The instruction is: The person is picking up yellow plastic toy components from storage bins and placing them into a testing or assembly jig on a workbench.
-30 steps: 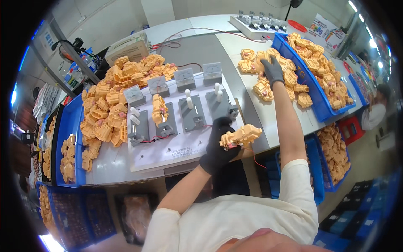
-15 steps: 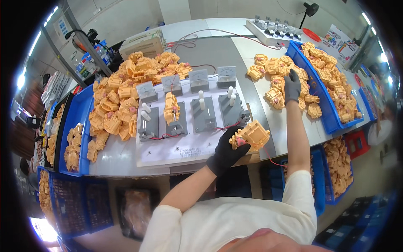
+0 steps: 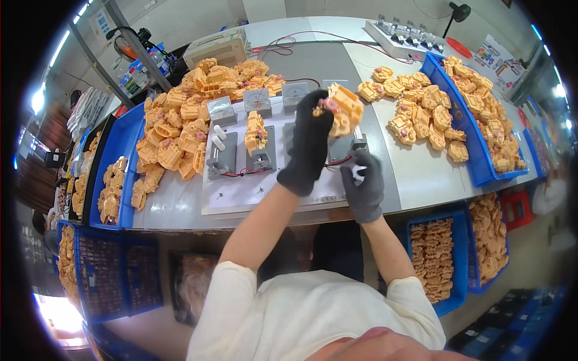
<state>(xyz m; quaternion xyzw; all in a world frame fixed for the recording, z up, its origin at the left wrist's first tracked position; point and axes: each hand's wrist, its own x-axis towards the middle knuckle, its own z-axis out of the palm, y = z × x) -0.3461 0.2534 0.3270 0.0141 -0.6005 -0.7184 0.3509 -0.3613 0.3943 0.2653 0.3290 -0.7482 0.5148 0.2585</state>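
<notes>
My left hand [image 3: 310,138], in a black glove, is closed on a light-orange plastic housing [image 3: 345,111] with a pink round piece on it. It is held above the right end of the white test board [image 3: 241,200], hiding part of the fixtures there. My right hand [image 3: 366,189], in a grey glove, is at the board's front right corner, just below the rightmost fixture's metal clamp [image 3: 359,144]. Its thumb and fingers look apart, slightly blurred, with nothing visible between them. Another plastic housing [image 3: 255,131] stands in the second fixture from the left, with a meter behind it.
A large heap of housings [image 3: 174,126] lies left of the board, beside a blue tray [image 3: 124,198]. More loose housings [image 3: 421,108] lie on the right, against a blue bin [image 3: 468,141]. A beige power unit [image 3: 217,49] and red wires stand behind. Filled crates sit below the table edge.
My left hand has risen up and leftward over the board with the housing. My right hand has come back from the loose housings on the right to the board's front right corner.
</notes>
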